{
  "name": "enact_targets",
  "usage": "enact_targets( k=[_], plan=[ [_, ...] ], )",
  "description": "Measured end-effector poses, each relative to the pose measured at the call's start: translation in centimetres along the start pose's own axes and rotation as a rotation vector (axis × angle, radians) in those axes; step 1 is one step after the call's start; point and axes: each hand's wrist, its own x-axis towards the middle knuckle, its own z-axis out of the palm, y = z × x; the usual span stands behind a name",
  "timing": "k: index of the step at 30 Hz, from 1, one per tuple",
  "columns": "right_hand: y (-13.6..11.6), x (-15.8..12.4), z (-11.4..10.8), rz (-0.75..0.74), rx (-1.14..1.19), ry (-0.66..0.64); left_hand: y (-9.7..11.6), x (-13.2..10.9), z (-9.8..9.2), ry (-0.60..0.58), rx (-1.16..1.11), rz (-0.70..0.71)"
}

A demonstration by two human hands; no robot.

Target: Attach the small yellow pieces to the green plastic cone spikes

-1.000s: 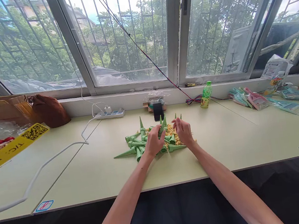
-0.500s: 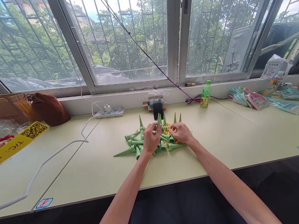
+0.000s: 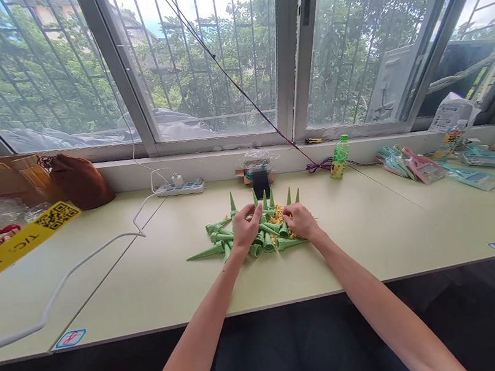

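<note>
Amid a pile of green plastic cone-shaped spikes (image 3: 220, 249), my left hand (image 3: 245, 229) is closed with thumb and fingers around an upright green spike (image 3: 255, 199), whose tip rises above the fingers. My right hand (image 3: 300, 221) is bent over the pile's right side, fingertips pinched together beside a green spike lying on its side (image 3: 283, 230). What those fingertips hold, if anything, is hidden. Small yellow pieces (image 3: 275, 219) are heaped between the hands. Several spikes stand point up behind the hands, including one at the left (image 3: 232, 204).
Behind the pile are a dark phone-like object (image 3: 261, 183) and a power strip (image 3: 181, 188) with a white cable (image 3: 94, 250). A green-capped bottle (image 3: 339, 158) stands to the right. Packaged items (image 3: 421, 164) lie farther right; a brown pouch (image 3: 79, 181) sits at far left.
My left hand has shifted slightly left and lower with the green spike, leaving other standing spikes more visible. My right hand has hardly moved.
</note>
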Motion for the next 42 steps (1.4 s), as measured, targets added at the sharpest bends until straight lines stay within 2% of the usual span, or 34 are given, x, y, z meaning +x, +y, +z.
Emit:
enact_targets(
  k=[4, 8, 12, 17, 22, 27, 33, 42],
  plan=[
    [-1.2, -0.1, -0.5, -0.039, 0.013, 0.138, -0.3, 0.2, -0.1, 0.022, 0.063, 0.026],
    [-2.7, -0.3, -0.7, -0.117, 0.098, 0.261, -0.3, 0.2, 0.0, -0.019, 0.007, -0.041],
    [-3.8, -0.6, 0.1, -0.159, 0.19, 0.265, -0.3, 0.3, 0.0, -0.023, -0.056, -0.102],
    [-4.6, -0.7, 1.3, -0.222, 0.29, 0.196, -0.3, 0.3, -0.1, 0.012, 0.011, -0.03],
    [-4.8, -0.6, 1.4, -0.231, 0.378, 0.239, -0.2, 0.1, 0.1, -0.033, -0.047, -0.077],
    [-4.4, -0.5, 1.4, -0.215, 0.376, 0.274, -0.3, 0.1, 0.1, -0.022, -0.173, -0.171],
    [-4.3, -0.4, 1.4, -0.21, 0.381, 0.308, -0.2, 0.2, 0.1, -0.014, -0.273, -0.165],
    [-4.8, -0.6, 1.1, -0.223, 0.385, 0.367, -0.1, 0.2, 0.2, -0.03, -0.216, -0.128]
  ],
)
